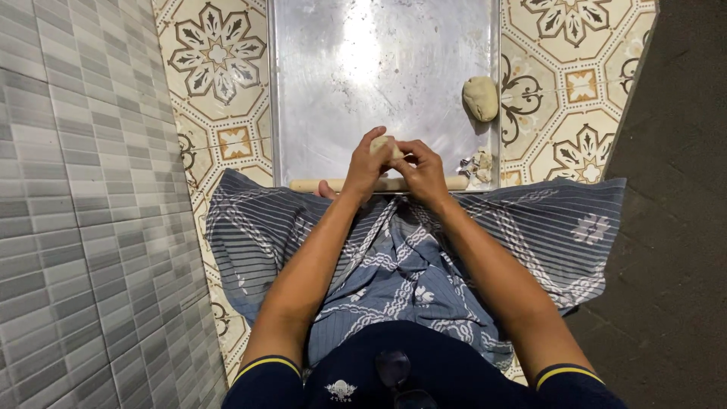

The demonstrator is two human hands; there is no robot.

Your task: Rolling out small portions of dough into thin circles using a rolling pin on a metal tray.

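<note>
The metal tray (pixel 333 68) is looking dull silver, the dough lump (pixel 481 98) on it is showing pale beige. The floor tiles (pixel 216 57) are sporting cream with brown floral motifs, the wall tiles (pixel 76 189) are running in grey strips, and the sarong (pixel 530 227) is showing blue-grey stripes with white chain patterns.

Metal tray (pixel 326 91) on patterned tile floor (pixel 219 91), bearing dough lump (pixel 481 98).
</note>
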